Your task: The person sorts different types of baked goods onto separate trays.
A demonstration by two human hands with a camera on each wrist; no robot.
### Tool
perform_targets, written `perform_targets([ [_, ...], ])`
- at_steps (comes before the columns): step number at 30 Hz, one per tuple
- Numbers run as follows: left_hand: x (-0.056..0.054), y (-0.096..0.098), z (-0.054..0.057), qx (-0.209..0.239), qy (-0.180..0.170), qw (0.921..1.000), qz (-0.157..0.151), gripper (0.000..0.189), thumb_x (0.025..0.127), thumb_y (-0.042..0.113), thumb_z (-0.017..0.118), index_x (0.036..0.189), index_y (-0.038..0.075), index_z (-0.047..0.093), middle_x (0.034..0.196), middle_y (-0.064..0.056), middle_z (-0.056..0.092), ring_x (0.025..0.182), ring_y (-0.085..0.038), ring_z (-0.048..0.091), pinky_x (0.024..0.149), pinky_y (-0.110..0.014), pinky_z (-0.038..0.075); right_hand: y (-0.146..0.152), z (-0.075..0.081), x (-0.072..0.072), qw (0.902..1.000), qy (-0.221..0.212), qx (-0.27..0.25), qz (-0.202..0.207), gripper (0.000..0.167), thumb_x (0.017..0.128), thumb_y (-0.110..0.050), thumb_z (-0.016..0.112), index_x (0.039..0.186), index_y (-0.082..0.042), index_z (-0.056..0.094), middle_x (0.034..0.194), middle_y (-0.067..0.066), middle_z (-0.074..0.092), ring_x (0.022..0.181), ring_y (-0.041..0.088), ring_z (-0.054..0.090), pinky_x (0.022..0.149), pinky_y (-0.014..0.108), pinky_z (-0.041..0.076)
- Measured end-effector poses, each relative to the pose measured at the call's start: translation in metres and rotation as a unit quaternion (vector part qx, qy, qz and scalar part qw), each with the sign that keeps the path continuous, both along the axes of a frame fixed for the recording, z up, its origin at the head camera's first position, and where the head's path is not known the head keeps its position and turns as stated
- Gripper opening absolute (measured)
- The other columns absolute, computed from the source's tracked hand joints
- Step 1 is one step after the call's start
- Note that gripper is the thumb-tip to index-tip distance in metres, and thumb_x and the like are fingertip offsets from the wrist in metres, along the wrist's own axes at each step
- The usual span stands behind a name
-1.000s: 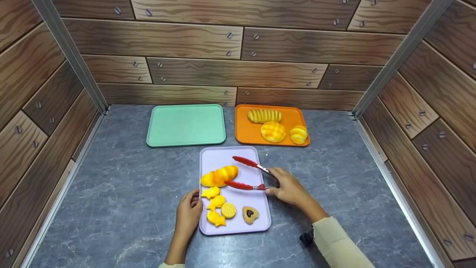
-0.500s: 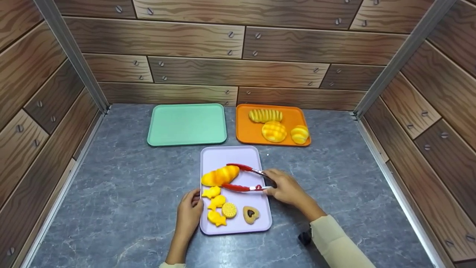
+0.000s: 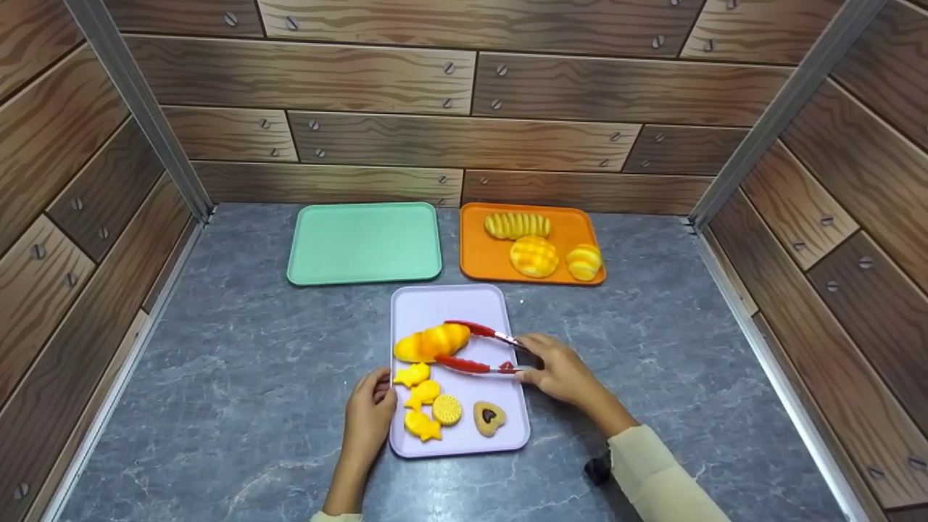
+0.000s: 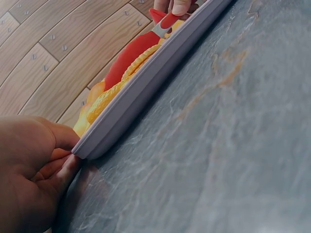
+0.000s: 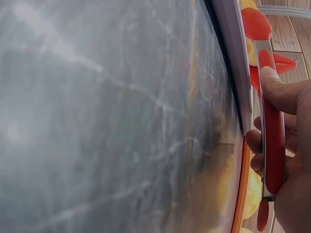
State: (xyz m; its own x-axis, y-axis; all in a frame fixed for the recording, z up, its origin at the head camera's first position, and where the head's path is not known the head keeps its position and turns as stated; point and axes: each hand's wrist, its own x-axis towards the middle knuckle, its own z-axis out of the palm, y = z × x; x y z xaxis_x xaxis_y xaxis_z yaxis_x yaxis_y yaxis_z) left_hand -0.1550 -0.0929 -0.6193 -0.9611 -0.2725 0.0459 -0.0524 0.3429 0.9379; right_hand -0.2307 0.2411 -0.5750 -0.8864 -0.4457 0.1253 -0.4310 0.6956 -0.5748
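My right hand (image 3: pixel 558 370) grips red-tipped metal tongs (image 3: pixel 464 365), thumb along one red handle in the right wrist view. The tong tips sit on both sides of the right end of a toy croissant (image 3: pixel 433 343), which lies across the lilac tray (image 3: pixel 449 301). At the tray's left edge my left hand (image 3: pixel 368 417) pinches the rim between thumb and fingers, as the left wrist view (image 4: pixel 63 155) shows. Below the croissant lie several yellow fish-shaped crackers (image 3: pixel 423 424), a round yellow biscuit (image 3: pixel 446 410) and a heart-shaped cookie (image 3: pixel 489 418) with a dark centre.
Behind the lilac tray, a mint-green tray (image 3: pixel 365 243) stands on the left. To its right, an orange tray (image 3: pixel 482 264) bears a ridged long bread (image 3: pixel 518 225), a round criss-cross bun (image 3: pixel 534 257) and a small striped roll (image 3: pixel 584 262). Wood-patterned walls (image 3: pixel 377 134) enclose the grey tabletop.
The tongs' upper arm has swung down to the croissant, narrowing the jaws around its right end. The croissant has shifted slightly to the right. My left hand stays at the tray edge.
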Motion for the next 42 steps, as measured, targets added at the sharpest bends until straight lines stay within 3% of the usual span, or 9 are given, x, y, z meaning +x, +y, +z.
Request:
perform_targets([
  [6, 0.001, 0.0, 0.0, 0.009, 0.007, 0.9999, 0.0, 0.034, 0.092, -0.002, 0.062, 0.125, -0.005, 0.064, 0.114, -0.019, 0.065, 0.099, -0.026, 0.066, 0.091, -0.04, 0.058, 0.003, -0.002, 0.001, 0.9996, -0.008, -0.019, -0.016, 0.061, 0.086, -0.034, 0.079, 0.141, -0.014, 0.06, 0.136, 0.005, 0.063, 0.128, 0.028, 0.057, 0.111, 0.051, 0.044],
  [19, 0.0, 0.001, -0.001, 0.004, -0.004, 1.0, 0.004, 0.034, 0.093, 0.0, 0.061, 0.126, -0.004, 0.064, 0.115, -0.018, 0.066, 0.101, -0.027, 0.067, 0.093, -0.041, 0.058, 0.014, -0.002, -0.002, 0.9953, 0.017, -0.072, -0.062, 0.061, 0.084, -0.023, 0.081, 0.139, -0.005, 0.06, 0.136, 0.013, 0.062, 0.125, 0.032, 0.058, 0.108, 0.053, 0.046],
  [26, 0.001, 0.001, -0.001, 0.005, -0.005, 1.0, 0.0, 0.034, 0.093, 0.0, 0.061, 0.127, -0.004, 0.064, 0.117, -0.018, 0.065, 0.102, -0.027, 0.066, 0.094, -0.041, 0.057, 0.024, -0.003, -0.01, 0.988, 0.023, -0.101, -0.115, 0.056, 0.083, -0.018, 0.082, 0.135, -0.007, 0.064, 0.128, 0.008, 0.065, 0.112, 0.026, 0.061, 0.098, 0.047, 0.049],
  [34, 0.002, 0.001, 0.0, 0.002, -0.005, 1.0, -0.002, 0.034, 0.093, 0.0, 0.061, 0.126, -0.003, 0.064, 0.116, -0.018, 0.066, 0.102, -0.026, 0.066, 0.094, -0.041, 0.057, 0.033, -0.005, -0.02, 0.9772, 0.016, -0.092, -0.19, 0.058, 0.084, -0.022, 0.081, 0.136, -0.003, 0.062, 0.128, 0.016, 0.064, 0.116, 0.035, 0.06, 0.101, 0.054, 0.047],
  [42, 0.001, 0.0, 0.0, 0.005, 0.008, 1.0, -0.001, 0.033, 0.092, -0.001, 0.062, 0.125, -0.004, 0.065, 0.114, -0.018, 0.066, 0.1, -0.026, 0.066, 0.092, -0.041, 0.057, 0.04, -0.006, -0.033, 0.9687, 0.0, -0.087, -0.232, 0.055, 0.084, -0.021, 0.081, 0.132, -0.001, 0.063, 0.124, 0.019, 0.064, 0.11, 0.037, 0.06, 0.097, 0.052, 0.047],
])
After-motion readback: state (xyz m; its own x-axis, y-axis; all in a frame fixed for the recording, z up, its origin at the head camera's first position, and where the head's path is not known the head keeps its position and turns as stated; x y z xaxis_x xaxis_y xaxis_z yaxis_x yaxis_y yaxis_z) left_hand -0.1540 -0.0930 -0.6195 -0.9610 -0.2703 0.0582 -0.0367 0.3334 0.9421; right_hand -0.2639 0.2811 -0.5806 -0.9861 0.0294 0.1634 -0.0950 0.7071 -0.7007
